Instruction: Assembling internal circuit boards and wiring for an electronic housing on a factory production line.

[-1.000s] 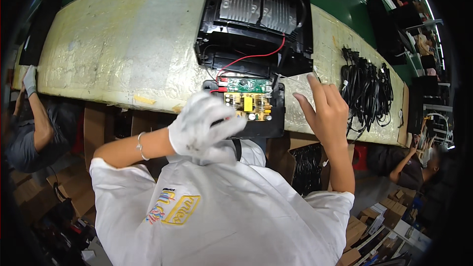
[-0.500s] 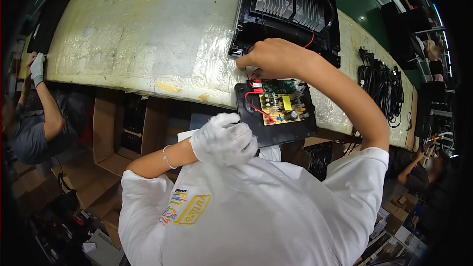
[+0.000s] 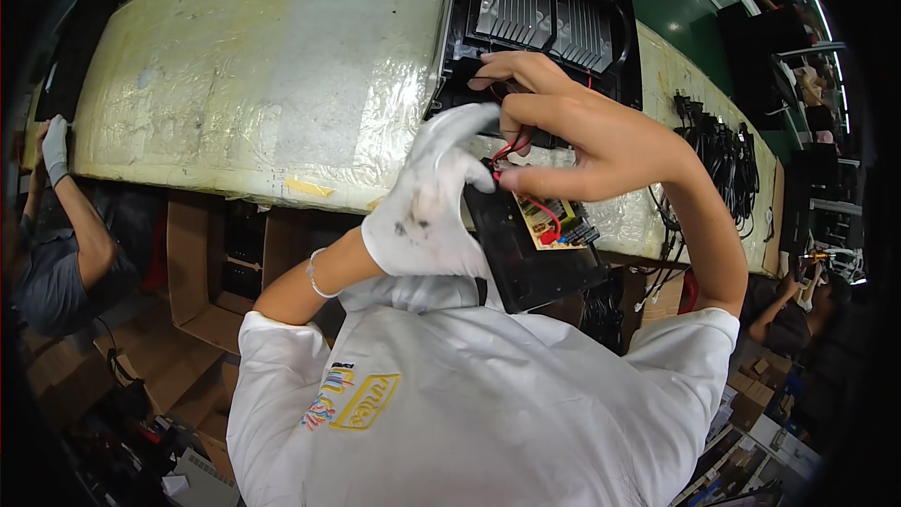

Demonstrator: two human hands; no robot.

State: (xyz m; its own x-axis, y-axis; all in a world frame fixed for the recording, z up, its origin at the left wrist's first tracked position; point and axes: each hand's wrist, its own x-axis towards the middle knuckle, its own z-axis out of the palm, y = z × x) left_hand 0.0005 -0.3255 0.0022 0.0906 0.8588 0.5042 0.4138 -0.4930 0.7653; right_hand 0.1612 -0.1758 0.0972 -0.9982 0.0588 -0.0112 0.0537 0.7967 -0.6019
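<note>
My left hand (image 3: 434, 192), in a dirt-marked white glove, arches its thumb and forefinger apart. Its thumb is at the near-left corner of a black panel (image 3: 516, 268); the other fingers are mostly hidden. Tilted over the table's front edge, that panel carries a circuit board (image 3: 547, 225) partly covered by my right hand. My bare right hand (image 3: 591, 136) has its thumb and forefinger closed around red wires (image 3: 511, 147) above the board, while another finger stretches toward a black housing (image 3: 460, 66). Silver finned heat sinks (image 3: 540, 19) lie inside this housing.
A wrapped, pale worktable (image 3: 253, 84) runs across the view. Bundled black cables (image 3: 718, 155) lie on its right. Below stands an open cardboard box (image 3: 197, 272). A co-worker's gloved hand (image 3: 56, 145) is at far left, and another person (image 3: 784, 314) is at far right.
My left hand has moved up and right to the panel, its fingers unfolding. My right hand has drawn back toward the board and wires. The panel has turned and shifted slightly nearer.
</note>
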